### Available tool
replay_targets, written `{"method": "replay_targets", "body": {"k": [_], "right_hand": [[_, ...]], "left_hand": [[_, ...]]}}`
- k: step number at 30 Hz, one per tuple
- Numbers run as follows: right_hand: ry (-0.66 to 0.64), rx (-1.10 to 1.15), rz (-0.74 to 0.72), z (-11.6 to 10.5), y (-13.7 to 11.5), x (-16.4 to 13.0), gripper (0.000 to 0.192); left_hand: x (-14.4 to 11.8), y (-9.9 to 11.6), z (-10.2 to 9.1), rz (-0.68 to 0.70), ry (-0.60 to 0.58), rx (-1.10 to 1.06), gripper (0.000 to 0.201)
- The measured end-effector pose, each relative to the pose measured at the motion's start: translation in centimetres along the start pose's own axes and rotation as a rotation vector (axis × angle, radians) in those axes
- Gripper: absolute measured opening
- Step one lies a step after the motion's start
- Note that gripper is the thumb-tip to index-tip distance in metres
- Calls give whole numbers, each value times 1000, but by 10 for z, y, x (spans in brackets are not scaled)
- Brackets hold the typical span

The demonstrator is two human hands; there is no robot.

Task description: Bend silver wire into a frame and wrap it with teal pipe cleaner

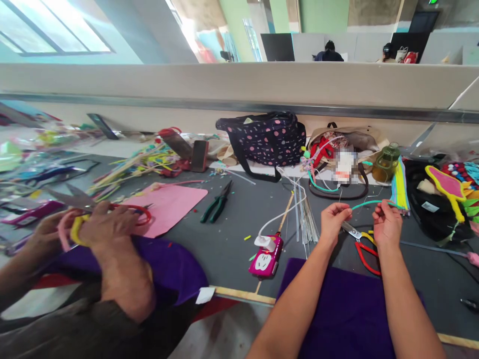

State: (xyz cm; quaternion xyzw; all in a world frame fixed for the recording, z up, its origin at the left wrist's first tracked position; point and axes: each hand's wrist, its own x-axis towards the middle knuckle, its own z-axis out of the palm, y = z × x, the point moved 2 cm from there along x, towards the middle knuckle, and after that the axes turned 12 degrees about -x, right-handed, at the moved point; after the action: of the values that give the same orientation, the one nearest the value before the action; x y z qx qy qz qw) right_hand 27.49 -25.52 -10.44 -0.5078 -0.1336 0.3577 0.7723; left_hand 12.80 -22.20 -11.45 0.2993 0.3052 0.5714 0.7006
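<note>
We hold a teal pipe cleaner (368, 203) above the counter (232, 234), our left hand (332, 219) and right hand (386, 224) each with fingers pinched on it. Red-handled scissors (364, 247) lie beneath. Behind, a dotted bag (267, 139) stands zipped, contents hidden; an open tan bag (346, 149) shows red items and cords. A co-worker's hands (108, 224) grip a yellow loop (77, 227) at left.

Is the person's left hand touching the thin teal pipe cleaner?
Touching. The head view shows the left hand pinching one end of the thin teal pipe cleaner, with the right hand holding it too.
</note>
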Motion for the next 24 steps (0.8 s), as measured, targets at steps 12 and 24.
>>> {"method": "replay_targets", "body": {"k": [12,24], "right_hand": [[-153,-126,-53,7,-1,-7,36],[-379,-453,-51,15,24,-16,37]], "left_hand": [[5,-1,-4,-36,10,-137,39],[4,-4,-3,-112,-56,-213,39]]}}
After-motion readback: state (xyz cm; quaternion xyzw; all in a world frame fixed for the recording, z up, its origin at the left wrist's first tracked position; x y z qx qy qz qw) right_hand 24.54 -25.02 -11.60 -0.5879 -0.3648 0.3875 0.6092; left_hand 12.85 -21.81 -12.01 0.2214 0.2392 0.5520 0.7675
